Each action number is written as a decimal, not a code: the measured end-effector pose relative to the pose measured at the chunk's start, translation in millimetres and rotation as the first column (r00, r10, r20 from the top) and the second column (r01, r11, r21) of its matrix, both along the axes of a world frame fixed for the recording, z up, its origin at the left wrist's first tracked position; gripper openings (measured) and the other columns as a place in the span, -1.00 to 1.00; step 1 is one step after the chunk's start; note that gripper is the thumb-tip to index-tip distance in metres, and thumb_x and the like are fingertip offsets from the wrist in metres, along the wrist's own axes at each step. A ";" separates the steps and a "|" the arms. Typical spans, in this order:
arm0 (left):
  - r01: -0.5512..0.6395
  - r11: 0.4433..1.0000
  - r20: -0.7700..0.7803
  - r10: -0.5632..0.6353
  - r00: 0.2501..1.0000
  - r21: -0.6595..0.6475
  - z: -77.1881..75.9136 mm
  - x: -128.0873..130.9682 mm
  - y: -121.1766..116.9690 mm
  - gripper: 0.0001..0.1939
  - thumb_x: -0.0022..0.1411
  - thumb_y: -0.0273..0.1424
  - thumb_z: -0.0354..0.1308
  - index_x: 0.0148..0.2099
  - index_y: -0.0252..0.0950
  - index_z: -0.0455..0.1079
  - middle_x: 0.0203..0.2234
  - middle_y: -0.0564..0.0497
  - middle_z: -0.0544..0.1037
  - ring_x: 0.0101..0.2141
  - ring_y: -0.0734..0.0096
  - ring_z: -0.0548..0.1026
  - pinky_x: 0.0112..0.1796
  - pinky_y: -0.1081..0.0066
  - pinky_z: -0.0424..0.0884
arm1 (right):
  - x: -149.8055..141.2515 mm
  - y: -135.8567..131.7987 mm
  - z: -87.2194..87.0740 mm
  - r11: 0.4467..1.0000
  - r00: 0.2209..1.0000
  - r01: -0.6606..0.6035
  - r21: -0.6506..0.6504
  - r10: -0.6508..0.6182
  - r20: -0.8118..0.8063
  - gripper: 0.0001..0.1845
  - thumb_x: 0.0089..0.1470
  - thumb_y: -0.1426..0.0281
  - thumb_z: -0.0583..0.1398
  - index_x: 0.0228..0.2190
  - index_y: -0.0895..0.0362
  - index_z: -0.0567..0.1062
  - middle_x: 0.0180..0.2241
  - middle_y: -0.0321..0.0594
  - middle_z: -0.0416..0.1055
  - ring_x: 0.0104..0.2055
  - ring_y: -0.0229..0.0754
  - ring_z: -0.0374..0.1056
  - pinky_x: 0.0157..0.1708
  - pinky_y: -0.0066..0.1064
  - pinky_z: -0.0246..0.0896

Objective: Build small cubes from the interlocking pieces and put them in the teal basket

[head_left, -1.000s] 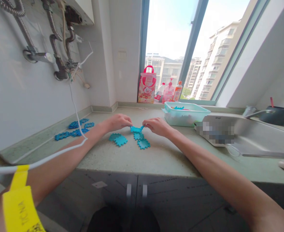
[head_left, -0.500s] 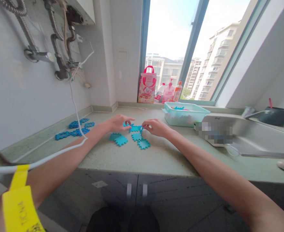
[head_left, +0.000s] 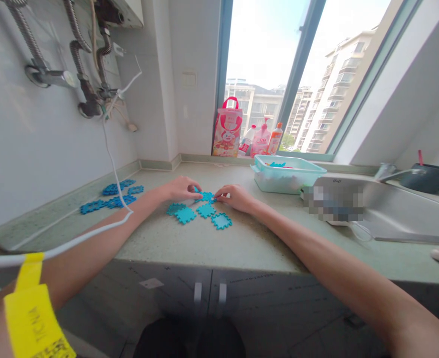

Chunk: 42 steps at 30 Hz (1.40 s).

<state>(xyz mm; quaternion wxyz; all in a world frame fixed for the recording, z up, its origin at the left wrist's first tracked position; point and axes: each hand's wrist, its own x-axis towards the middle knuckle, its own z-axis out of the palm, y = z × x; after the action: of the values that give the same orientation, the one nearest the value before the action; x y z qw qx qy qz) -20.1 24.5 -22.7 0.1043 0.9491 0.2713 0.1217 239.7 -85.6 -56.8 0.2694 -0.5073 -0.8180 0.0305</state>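
In the head view, the left hand [head_left: 181,189] and the right hand [head_left: 238,198] meet over the bench [head_left: 249,248], one at each side of the upper teal piece [head_left: 207,197], a flat tile with notched edges. The right hand's thumb and forefinger come together at the tile's right edge and appear to pinch it; the left hand's thumb and forefinger are curved apart with a bit of teal showing between them, and whether they grip firmly I cannot tell. Just below that tile is the middle teal piece [head_left: 205,210], and near its lower right corner the framed teal piece [head_left: 221,221]; whether the three interlock or merely adjoin is too small to make out. To the left, near the left wrist, lies the solid teal piece [head_left: 185,215], with another partly overlapped behind it. Dark blue pieces [head_left: 107,204] sit farther left, beyond the forearm, and a pale green tub [head_left: 290,183] stands behind the right hand, before the window. As I judge it, the step in hand is two-handed handling of the upper tile by its edges; the next move calls for a light fingertip hold and attention to the notches, so the neighbouring tiles are not knocked askew.
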 end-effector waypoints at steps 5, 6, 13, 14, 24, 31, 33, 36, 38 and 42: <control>-0.008 0.999 0.035 0.010 0.999 -0.038 -2.5 4.9 -5.2 -0.49 0.16 0.06 0.32 -0.05 -0.22 0.66 -0.39 0.01 0.68 -0.39 0.34 0.57 -0.38 0.45 0.34 | 1.0 5.7 -3.2 0.999 0.992 -0.016 0.037 0.020 -0.127 -0.80 0.24 0.52 0.28 -0.20 0.06 0.71 -0.20 -0.22 0.65 -0.22 -0.20 0.51 -0.10 -0.38 0.35; -0.011 0.999 0.037 0.012 0.999 -0.036 -3.3 6.5 -5.9 -0.48 0.15 0.07 0.33 -0.05 -0.21 0.66 -0.39 0.01 0.68 -0.39 0.34 0.58 -0.38 0.45 0.34 | 1.4 6.9 -3.7 0.999 0.988 -0.020 0.043 0.026 -0.152 -0.80 0.25 0.51 0.27 -0.20 0.06 0.71 -0.20 -0.21 0.65 -0.21 -0.19 0.52 -0.10 -0.39 0.36; -0.019 1.000 0.056 0.019 0.998 -0.004 -8.8 18.1 -12.6 -0.52 0.17 0.02 0.33 -0.04 -0.22 0.66 -0.38 0.02 0.69 -0.39 0.34 0.59 -0.34 0.44 0.35 | 3.0 6.7 -3.4 0.996 0.966 -0.081 -0.035 0.070 -0.247 -0.76 0.30 0.39 0.25 -0.07 0.10 0.69 -0.16 -0.17 0.66 -0.21 -0.19 0.54 -0.16 -0.41 0.39; -0.023 1.000 0.063 0.023 0.998 0.002 -9.0 19.6 -14.6 -0.52 0.17 0.03 0.32 -0.05 -0.22 0.66 -0.38 0.02 0.69 -0.40 0.35 0.59 -0.35 0.44 0.35 | 2.9 5.5 -2.9 0.993 0.965 -0.098 -0.061 0.080 -0.249 -0.74 0.30 0.37 0.25 -0.03 0.10 0.68 -0.16 -0.17 0.66 -0.20 -0.18 0.55 -0.15 -0.41 0.39; -0.038 0.995 0.071 0.031 0.997 0.089 -10.1 28.5 -33.7 -0.71 0.14 -0.18 0.30 -0.12 -0.18 0.62 -0.49 0.08 0.60 -0.47 0.37 0.50 -0.41 0.44 0.28 | -3.7 -6.8 1.7 0.991 0.966 -0.092 -0.100 0.064 -0.252 -0.70 0.26 0.39 0.28 0.01 0.05 0.66 -0.14 -0.21 0.66 -0.13 -0.16 0.58 -0.12 -0.40 0.41; 0.006 0.997 0.080 -0.012 0.997 0.073 -12.3 28.4 -38.6 -0.71 0.14 -0.22 0.25 -0.11 -0.20 0.57 -0.53 0.11 0.53 -0.50 0.40 0.44 -0.41 0.44 0.25 | 4.7 -12.7 5.0 0.998 0.981 -0.014 -0.057 0.003 -0.195 -0.72 0.29 0.38 0.27 0.00 0.12 0.65 -0.12 -0.12 0.67 -0.20 -0.15 0.59 -0.12 -0.37 0.45; 0.004 0.999 0.093 -0.008 0.996 0.040 -11.9 28.6 -37.9 -0.69 0.09 -0.21 0.28 -0.12 -0.22 0.55 -0.54 0.12 0.52 -0.50 0.41 0.44 -0.40 0.45 0.26 | 8.4 -11.9 5.7 0.999 0.978 0.010 -0.042 -0.018 -0.210 -0.70 0.30 0.40 0.26 0.03 0.10 0.64 -0.10 -0.13 0.67 -0.18 -0.14 0.59 -0.10 -0.35 0.46; 0.001 0.998 0.140 0.009 0.990 -0.070 -9.2 27.2 -35.3 -0.67 0.08 -0.18 0.29 -0.14 -0.24 0.53 -0.56 0.13 0.53 -0.52 0.42 0.44 -0.40 0.45 0.27 | 9.1 -8.1 4.6 0.999 0.969 0.019 -0.031 -0.026 -0.247 -0.67 0.32 0.43 0.23 0.07 0.07 0.62 -0.09 -0.14 0.66 -0.11 -0.12 0.60 -0.08 -0.34 0.47; -0.001 0.987 0.173 0.029 0.984 -0.162 -7.0 24.8 -31.5 -0.67 0.12 -0.15 0.26 -0.14 -0.25 0.50 -0.56 0.12 0.56 -0.53 0.41 0.45 -0.39 0.44 0.29 | 6.4 -4.0 2.4 1.000 0.969 0.009 -0.018 -0.013 -0.246 -0.67 0.33 0.44 0.22 0.09 0.05 0.60 -0.06 -0.15 0.66 -0.05 -0.11 0.59 -0.03 -0.31 0.47; -0.001 0.968 0.188 0.050 0.981 -0.251 -6.1 17.9 -17.8 -0.60 0.20 -0.05 0.20 -0.10 -0.25 0.48 -0.49 0.07 0.63 -0.48 0.36 0.50 -0.37 0.42 0.30 | 0.9 2.2 -1.5 0.999 0.980 -0.047 -0.013 0.044 -0.196 -0.63 0.34 0.49 0.18 0.11 0.05 0.58 0.02 -0.17 0.63 0.02 -0.12 0.56 0.09 -0.29 0.41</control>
<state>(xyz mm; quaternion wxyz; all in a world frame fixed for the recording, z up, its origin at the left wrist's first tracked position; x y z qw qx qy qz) -2.2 6.7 -28.8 0.2469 0.9085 0.2854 0.1796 240.6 -83.4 -58.4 0.3434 -0.4854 -0.7985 0.0939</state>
